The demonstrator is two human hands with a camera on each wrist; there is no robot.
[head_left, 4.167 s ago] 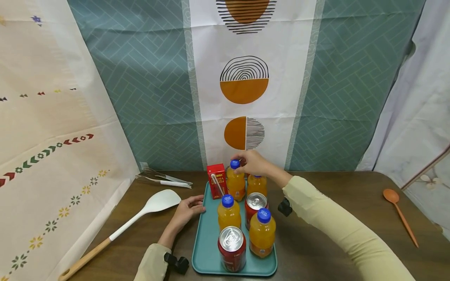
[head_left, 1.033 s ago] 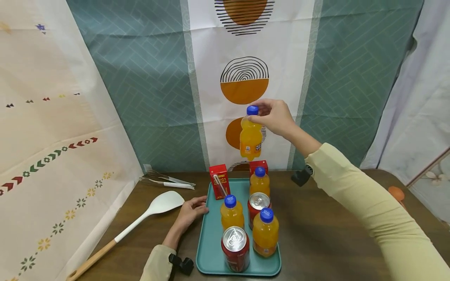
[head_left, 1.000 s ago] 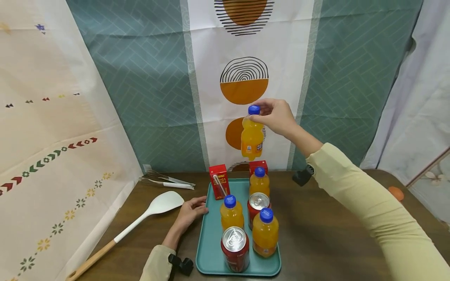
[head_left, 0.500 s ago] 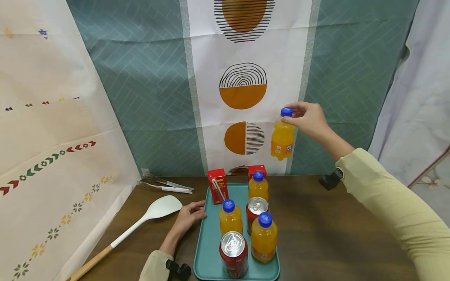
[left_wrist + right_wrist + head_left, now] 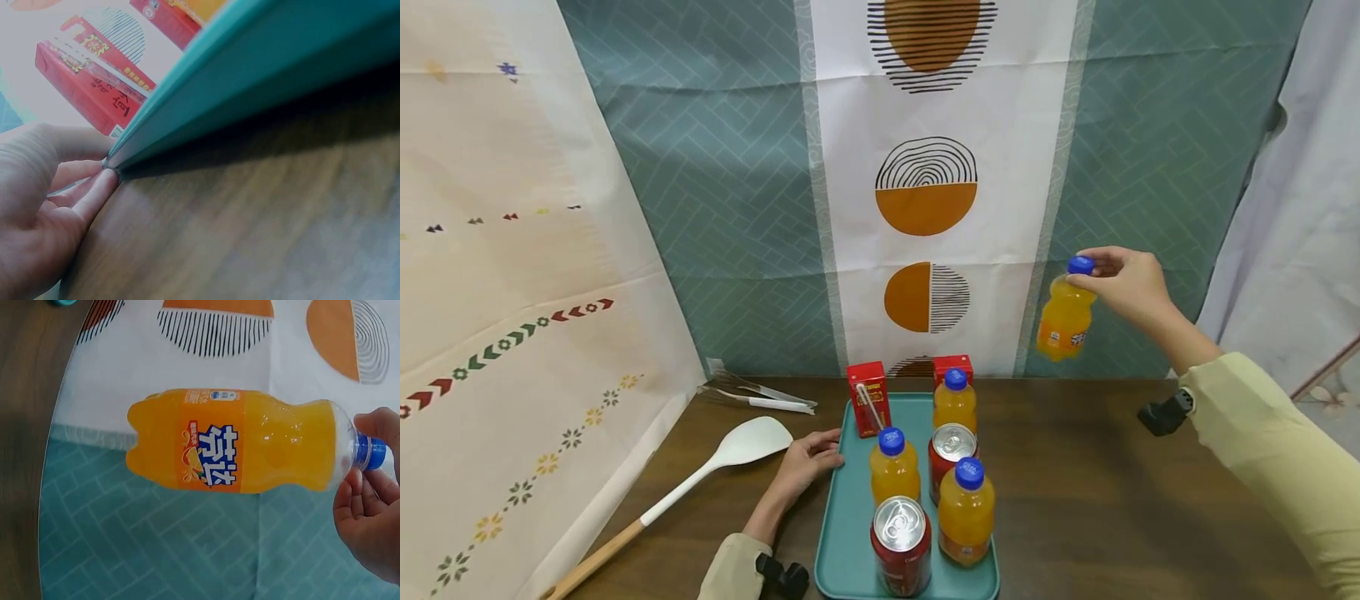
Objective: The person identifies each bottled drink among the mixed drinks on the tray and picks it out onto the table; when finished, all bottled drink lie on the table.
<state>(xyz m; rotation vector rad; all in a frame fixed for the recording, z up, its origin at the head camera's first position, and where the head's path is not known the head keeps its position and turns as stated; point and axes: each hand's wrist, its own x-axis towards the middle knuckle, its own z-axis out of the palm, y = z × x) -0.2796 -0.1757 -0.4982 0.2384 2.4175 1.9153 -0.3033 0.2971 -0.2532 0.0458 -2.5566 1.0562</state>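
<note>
My right hand (image 5: 1129, 287) holds an orange soda bottle (image 5: 1065, 321) up off the table, right of the tray. In the right wrist view, thumb and fingers pinch the neck just below its blue cap (image 5: 371, 453). The bottle hangs slightly tilted. At the left rim of the teal tray (image 5: 842, 517) is my left hand (image 5: 805, 462), its thumb and fingers pinching the edge in the left wrist view. On the tray stand a red drink carton with a straw (image 5: 869, 400), another red carton (image 5: 952, 367), three orange soda bottles (image 5: 966, 517) and two red soda cans (image 5: 901, 546).
Left of the tray lies a white spatula (image 5: 752, 440) with a wooden handle (image 5: 597, 560). Behind it is a whisk-like utensil with a white handle (image 5: 781, 404). Patterned cloth (image 5: 745, 208) hangs along the table's back edge, and dark wooden table (image 5: 1075, 500) extends to the right.
My right hand first gripped the bottle at the tray's back, lifted it, then carried it to the right and slightly down. My left hand has stayed at the tray's left rim.
</note>
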